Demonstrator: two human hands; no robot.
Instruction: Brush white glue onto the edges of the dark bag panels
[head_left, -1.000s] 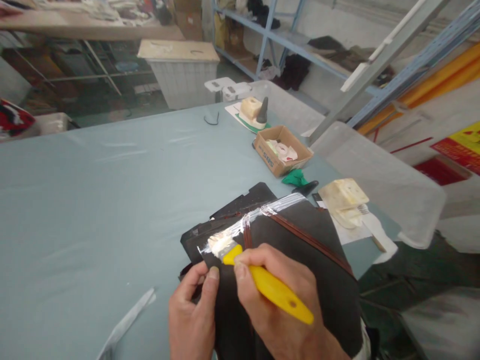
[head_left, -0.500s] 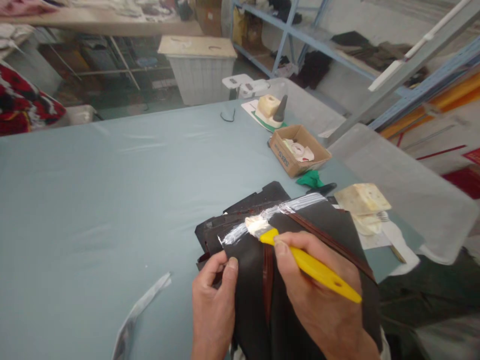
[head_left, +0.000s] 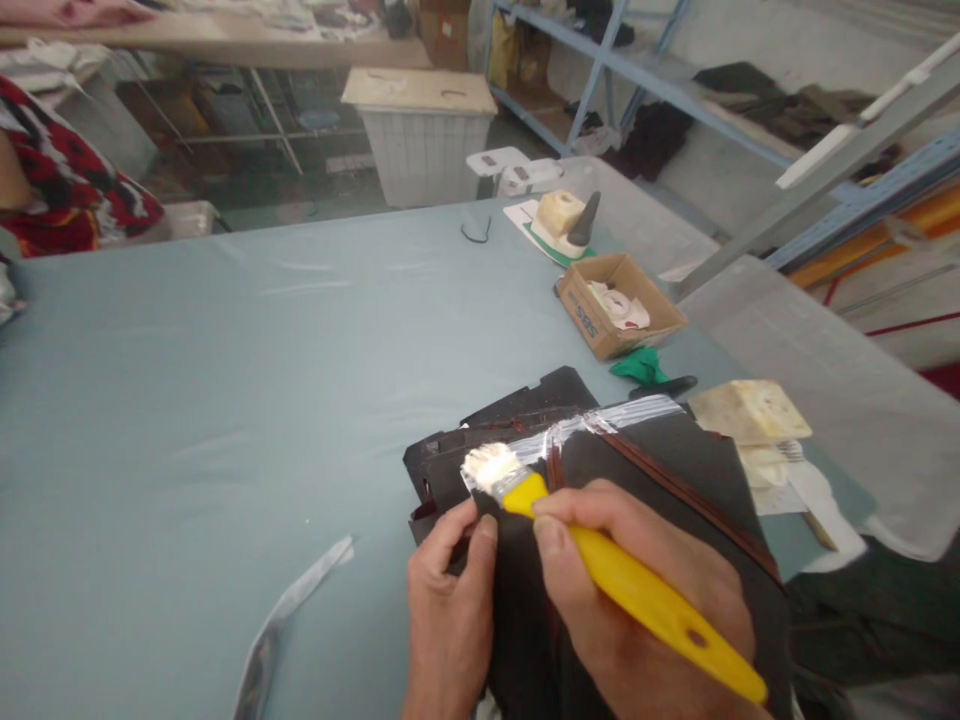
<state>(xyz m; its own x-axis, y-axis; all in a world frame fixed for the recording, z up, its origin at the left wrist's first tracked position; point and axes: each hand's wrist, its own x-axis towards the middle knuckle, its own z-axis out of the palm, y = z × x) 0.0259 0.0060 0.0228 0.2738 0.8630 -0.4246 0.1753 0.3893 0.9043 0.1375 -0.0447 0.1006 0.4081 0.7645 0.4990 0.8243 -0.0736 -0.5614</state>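
My right hand (head_left: 645,590) is closed around the yellow handle of a paintbrush (head_left: 622,570). Its bristles, loaded with a white paste, rest at the left end of a white coated strip (head_left: 585,430). That strip runs along the far edge of a black sheet-like piece (head_left: 667,560) with dark red-brown bands across it. My left hand (head_left: 454,600) pinches the left corner of this black piece between thumb and fingers. Beneath and beyond it lie more black pieces (head_left: 540,395) with notched edges.
On the table (head_left: 187,400) stands a small cardboard box (head_left: 626,305) with rolls inside. Nearby are a green cloth (head_left: 640,366), a cream-coloured block (head_left: 750,410) and a clear plastic strip (head_left: 285,620). A person in a red patterned garment (head_left: 67,180) is at far left.
The brush has moved left along the black piece's edge to its left corner, extending the white coat. The view has shifted, and more of the person at far left shows.
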